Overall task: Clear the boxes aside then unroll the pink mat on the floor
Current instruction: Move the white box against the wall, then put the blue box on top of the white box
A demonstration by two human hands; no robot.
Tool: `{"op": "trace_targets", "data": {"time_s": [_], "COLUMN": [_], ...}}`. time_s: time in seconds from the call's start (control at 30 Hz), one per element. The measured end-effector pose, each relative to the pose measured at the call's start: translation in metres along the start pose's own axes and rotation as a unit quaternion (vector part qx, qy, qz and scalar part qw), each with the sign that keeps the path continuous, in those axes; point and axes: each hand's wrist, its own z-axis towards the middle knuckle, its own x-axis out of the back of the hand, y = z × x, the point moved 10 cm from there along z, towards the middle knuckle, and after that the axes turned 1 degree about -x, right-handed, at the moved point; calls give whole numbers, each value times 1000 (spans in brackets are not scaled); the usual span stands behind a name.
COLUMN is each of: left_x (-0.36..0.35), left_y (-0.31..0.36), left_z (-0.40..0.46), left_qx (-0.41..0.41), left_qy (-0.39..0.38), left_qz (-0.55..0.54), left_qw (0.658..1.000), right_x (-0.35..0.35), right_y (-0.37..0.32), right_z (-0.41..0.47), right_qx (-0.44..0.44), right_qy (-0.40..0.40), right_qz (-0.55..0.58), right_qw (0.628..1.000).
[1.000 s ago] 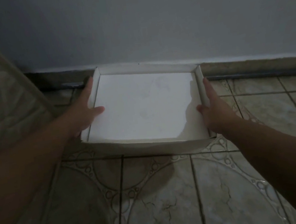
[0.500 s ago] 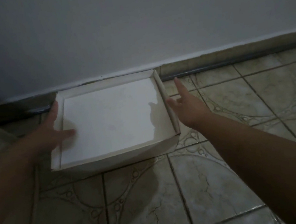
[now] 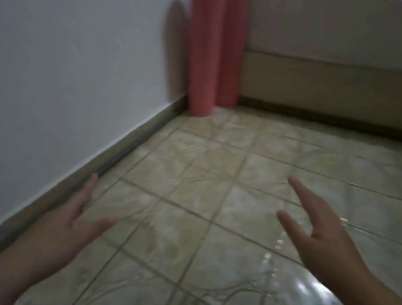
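Two rolled pink mats stand upright in the far corner: one (image 3: pixel 201 47) leans against the wall, the other (image 3: pixel 233 43) stands beside it against the bed. My left hand (image 3: pixel 75 223) hovers over the tiles near the skirting with fingers spread and holds nothing. My right hand (image 3: pixel 318 228) is raised at the lower right, fingers straight, also empty. Both hands are well short of the mats. No box is in view.
A bed (image 3: pixel 333 35) with a pale mattress and wooden base runs along the right side. A white wall (image 3: pixel 54 83) with dark skirting borders the left. Patterned beige floor tiles (image 3: pixel 200 191) lie between my hands and the corner. The picture is blurred.
Both hands have let go of the white box, which has left the view. My view has swung right to the corner with the pink mats and the bed.
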Motion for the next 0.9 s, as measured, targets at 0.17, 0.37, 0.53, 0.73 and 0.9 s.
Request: {"op": "trace_targets", "data": {"time_s": [0.17,0.37,0.53,0.73,0.9], "left_x": [-166,-365,-506,-629,-689], "left_y": [140,269,324,315,298], "left_z": [-9,-53,-89,-129,-148], "left_qx": [-121,-208,-219,-186,-144], "left_qy": [-186,-309,-372,-452,-495], "left_qz": [64,62,39,43,15], "left_qw": [973,926,901,871,857], "right_x": [212,323,323,274,243], "right_y": [155,295,365,433,468], "right_z": [-79,-189,-245,-279,-292], "right_qx": [-165,-353,-390,-478,-531], "right_qy": [177,248,262,234,231], "right_qz": [-68,-61,-28,49,103], "right_qw": [968,900,882,845,809]}}
